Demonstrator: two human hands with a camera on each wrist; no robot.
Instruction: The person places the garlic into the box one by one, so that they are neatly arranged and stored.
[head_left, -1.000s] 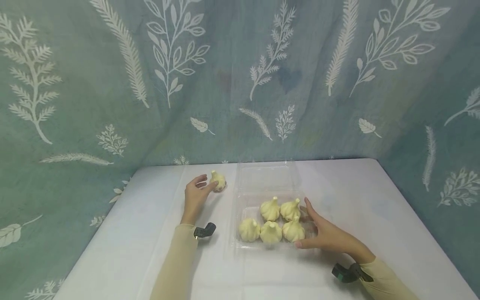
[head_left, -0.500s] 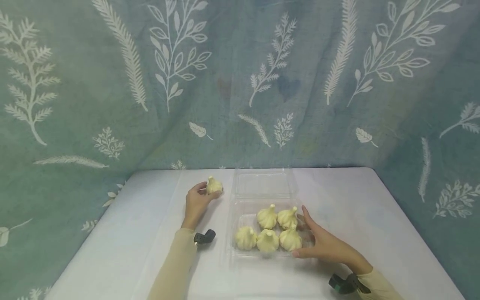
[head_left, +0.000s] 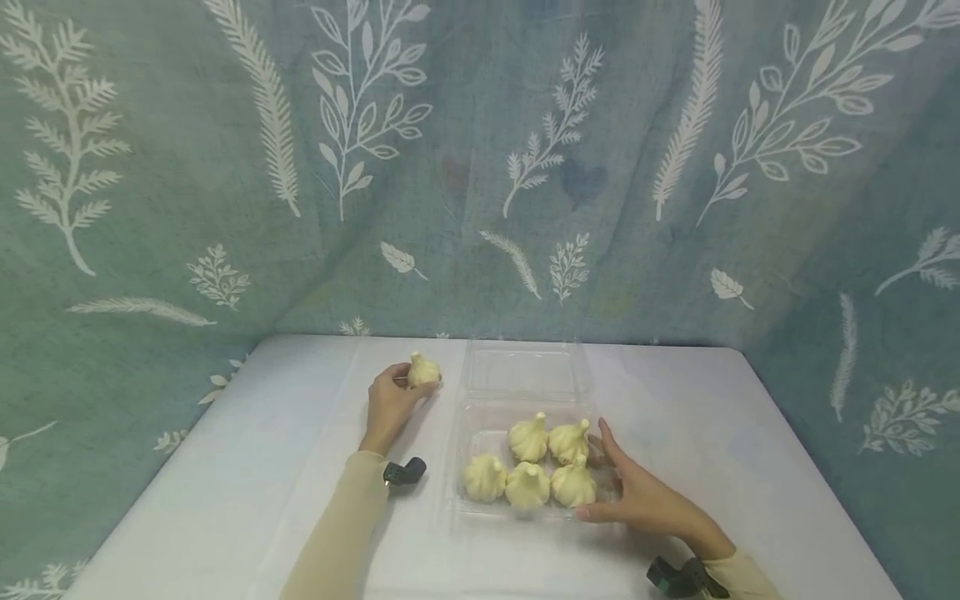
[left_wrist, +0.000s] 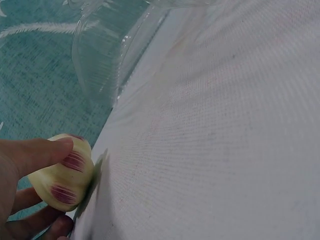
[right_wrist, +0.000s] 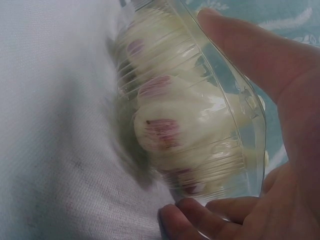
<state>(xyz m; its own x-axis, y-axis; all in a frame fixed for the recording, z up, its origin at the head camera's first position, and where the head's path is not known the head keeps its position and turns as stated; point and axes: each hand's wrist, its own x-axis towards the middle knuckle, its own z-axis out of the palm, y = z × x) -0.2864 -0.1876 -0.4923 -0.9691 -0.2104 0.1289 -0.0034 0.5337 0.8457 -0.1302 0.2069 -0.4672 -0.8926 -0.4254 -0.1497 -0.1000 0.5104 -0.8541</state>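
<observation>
A pale garlic bulb (head_left: 425, 372) is at the back left of the white table, and my left hand (head_left: 388, 410) holds it between thumb and fingers. Purple streaks mark the bulb's side in the left wrist view, where it is close to the tabletop. To the right stands an open clear plastic clamshell container (head_left: 461, 433) with several garlic bulbs (head_left: 528, 487) in its base. My right hand (head_left: 645, 492) grips the base at its right end, thumb toward the front corner and fingers along the far side. The ribbed wall (right_wrist: 220, 75) shows between them in the right wrist view.
The container's lid (head_left: 525, 372) lies folded back behind the base, near the table's (head_left: 750, 467) far edge. Behind the table hangs a green-blue cloth (head_left: 465, 167) with white leaf prints. Each wrist bears a dark camera (head_left: 405, 472).
My left hand has closed its fingers around the lone garlic bulb, which has moved slightly left. My right hand stays at the container's right end. The head view has shifted a little.
</observation>
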